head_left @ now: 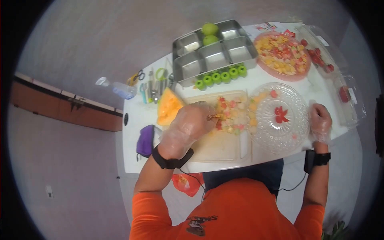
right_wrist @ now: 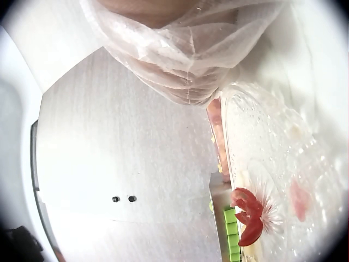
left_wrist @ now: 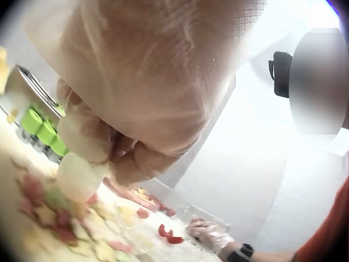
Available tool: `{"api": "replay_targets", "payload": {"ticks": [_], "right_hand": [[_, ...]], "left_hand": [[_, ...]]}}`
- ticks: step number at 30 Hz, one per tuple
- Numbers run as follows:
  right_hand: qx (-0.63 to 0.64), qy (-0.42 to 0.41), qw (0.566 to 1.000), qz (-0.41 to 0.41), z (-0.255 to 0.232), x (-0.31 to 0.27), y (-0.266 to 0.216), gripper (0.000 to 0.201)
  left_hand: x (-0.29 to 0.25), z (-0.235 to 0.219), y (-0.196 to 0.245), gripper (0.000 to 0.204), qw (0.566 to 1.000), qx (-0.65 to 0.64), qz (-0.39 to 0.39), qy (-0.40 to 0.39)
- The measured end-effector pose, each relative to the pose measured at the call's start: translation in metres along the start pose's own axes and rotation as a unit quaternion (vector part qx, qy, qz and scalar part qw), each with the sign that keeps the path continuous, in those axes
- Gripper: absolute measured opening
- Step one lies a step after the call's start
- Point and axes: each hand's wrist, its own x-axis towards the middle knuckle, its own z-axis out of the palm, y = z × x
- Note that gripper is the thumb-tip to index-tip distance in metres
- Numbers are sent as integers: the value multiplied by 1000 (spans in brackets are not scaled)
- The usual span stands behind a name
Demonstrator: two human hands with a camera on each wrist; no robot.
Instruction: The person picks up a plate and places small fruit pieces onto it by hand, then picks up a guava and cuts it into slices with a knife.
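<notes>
My left hand (head_left: 192,122), in a clear plastic glove, reaches over the cutting board (head_left: 212,150) with fingers curled down by small cut fruit shapes (head_left: 232,114). In the left wrist view, a pale, blurred rounded shape (left_wrist: 82,177) shows at those fingertips; I cannot tell whether it is fruit or glove. Red fruit pieces (head_left: 281,115) form a flower in the middle of the clear glass plate (head_left: 276,140). Star-like pieces (head_left: 253,114) line its left side. My gloved right hand (head_left: 321,120) rests loosely curled beside the plate's right rim, its fingers partly hidden.
A melon wedge (head_left: 170,106) stands left of the board, near a purple object (head_left: 146,141). Behind are a steel compartment tray (head_left: 191,78) with green fruits, several green-topped cutters (head_left: 216,77) and a pink bowl (head_left: 276,74) of fruit. Clear boxes (head_left: 348,94) with red fruit sit right.
</notes>
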Motion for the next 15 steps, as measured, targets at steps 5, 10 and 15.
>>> {"api": "replay_targets", "payload": {"ticks": [5, 10, 15], "right_hand": [[104, 30, 991, 81, -1, 2, -1, 16], [266, 36, 938, 221, -44, 3, -26, 23], [266, -117, 950, 111, -67, -52, -127, 32]], "left_hand": [[2, 13, 44, 15, 984, -157, 72, -38], [-7, 32, 64, 15, 899, -416, -64, -123], [-30, 45, 80, 18, 754, -630, -128, -137]]}}
